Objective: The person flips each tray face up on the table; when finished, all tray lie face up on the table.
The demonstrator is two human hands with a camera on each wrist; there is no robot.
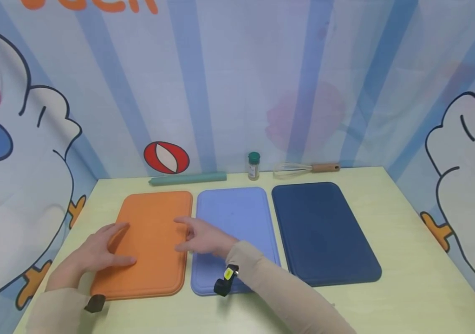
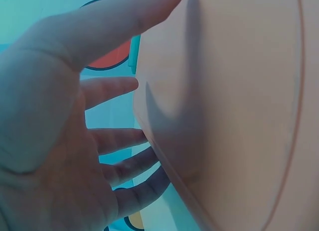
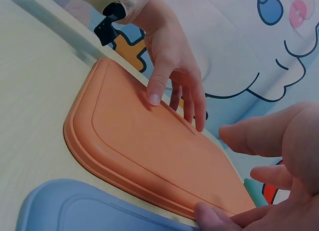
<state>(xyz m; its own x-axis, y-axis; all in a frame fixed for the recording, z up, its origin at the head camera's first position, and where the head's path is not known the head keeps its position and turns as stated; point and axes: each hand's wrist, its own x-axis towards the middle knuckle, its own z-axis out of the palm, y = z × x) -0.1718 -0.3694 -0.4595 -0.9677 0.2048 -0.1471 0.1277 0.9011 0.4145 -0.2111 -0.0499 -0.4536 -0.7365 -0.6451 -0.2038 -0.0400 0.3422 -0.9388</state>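
Note:
An orange cutting board (image 1: 153,241) lies flat on the table. My left hand (image 1: 98,248) is at its left edge, fingers spread and the thumb reaching over the top face. In the left wrist view, the fairly straight fingers (image 2: 112,86) of that hand reach to the board's edge; firm contact is hard to tell. My right hand (image 1: 205,236) hovers at the board's right edge, with index finger and thumb extended apart above it. In the right wrist view, a fingertip (image 3: 209,216) is close to the near edge. Neither hand grips anything.
A light blue board (image 1: 233,213) and a dark navy board (image 1: 325,232) lie to the right. Along the back are a green rolling pin (image 1: 189,179), a green-capped spice jar (image 1: 253,167) and a whisk (image 1: 308,169). A printed curtain (image 1: 245,83) stands behind the table.

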